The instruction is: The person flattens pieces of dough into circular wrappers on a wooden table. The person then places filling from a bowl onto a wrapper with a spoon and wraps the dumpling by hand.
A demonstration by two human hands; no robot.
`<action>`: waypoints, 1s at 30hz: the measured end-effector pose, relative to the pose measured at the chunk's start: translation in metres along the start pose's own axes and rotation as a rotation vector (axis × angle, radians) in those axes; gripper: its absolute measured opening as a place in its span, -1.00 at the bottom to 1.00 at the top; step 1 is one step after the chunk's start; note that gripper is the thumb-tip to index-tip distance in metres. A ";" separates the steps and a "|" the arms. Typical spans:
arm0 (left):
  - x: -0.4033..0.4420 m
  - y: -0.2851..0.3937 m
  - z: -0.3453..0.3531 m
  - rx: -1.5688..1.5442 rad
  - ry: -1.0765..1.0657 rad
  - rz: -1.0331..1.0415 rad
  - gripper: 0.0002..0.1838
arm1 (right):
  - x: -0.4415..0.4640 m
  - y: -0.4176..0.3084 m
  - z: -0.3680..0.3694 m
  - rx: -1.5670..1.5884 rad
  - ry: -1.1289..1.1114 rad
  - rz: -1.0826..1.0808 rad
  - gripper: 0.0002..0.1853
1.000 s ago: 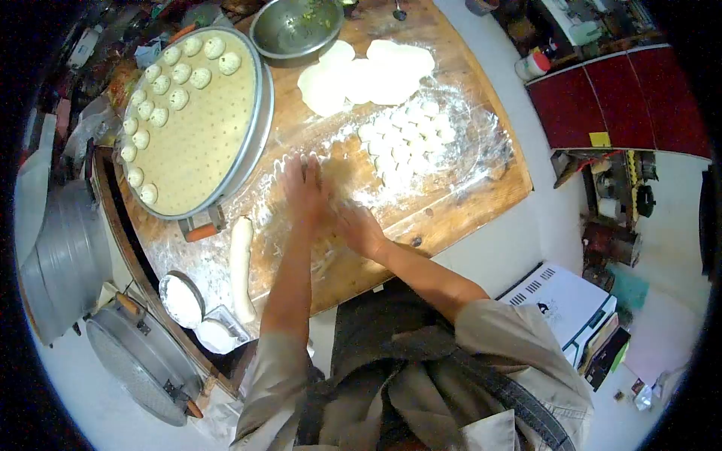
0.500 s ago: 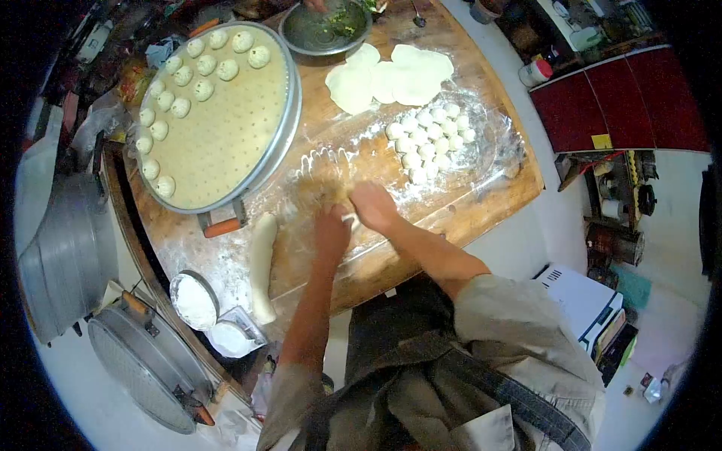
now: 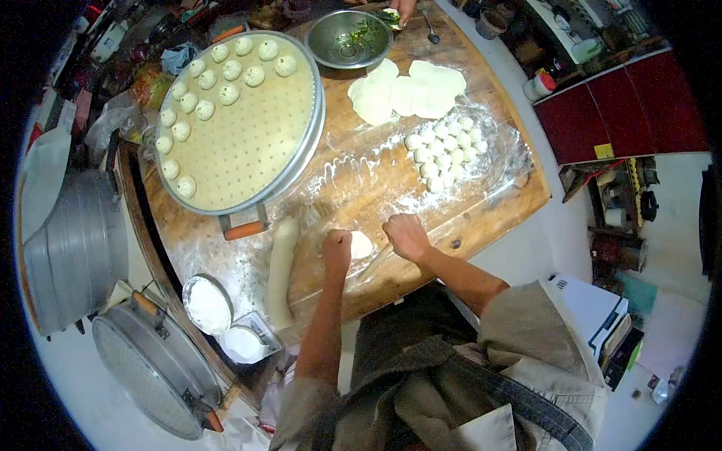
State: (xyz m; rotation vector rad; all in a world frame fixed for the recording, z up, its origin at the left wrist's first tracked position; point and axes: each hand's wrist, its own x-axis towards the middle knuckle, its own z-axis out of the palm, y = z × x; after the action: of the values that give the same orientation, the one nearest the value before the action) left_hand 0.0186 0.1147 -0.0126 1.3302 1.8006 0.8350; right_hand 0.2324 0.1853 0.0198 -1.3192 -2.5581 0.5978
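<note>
A small, pale dough round lies on the floured wooden table between my hands. My left hand is closed at its left edge, with the fingertips hidden. To the right, my right hand curls over the upper end of a thin wooden rolling pin, which slants down toward the table's front edge. Left of my left hand is a long dough roll. Beyond my right hand sit several small dough pieces, with flat rolled wrappers behind them.
A big round steamer tray bears several filled buns along its far and left sides. A metal bowl with green filling stands behind. Another person's hand holds a filled wrapper beside it. A flour bowl is at front left.
My hands have moved apart, and the dough round now shows between them. The other person's hand has gone from over the bowl to its right. The whole view has shifted slightly.
</note>
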 end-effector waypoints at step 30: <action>-0.019 0.012 -0.034 -0.033 0.075 -0.080 -0.62 | 0.068 -0.011 0.031 -0.025 0.204 0.121 -0.94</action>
State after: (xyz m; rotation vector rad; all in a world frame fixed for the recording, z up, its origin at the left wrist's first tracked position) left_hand -0.0012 0.0967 0.0181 1.2120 1.8767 0.8779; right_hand 0.1736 0.2267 -0.0036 -1.4700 -2.3438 0.4281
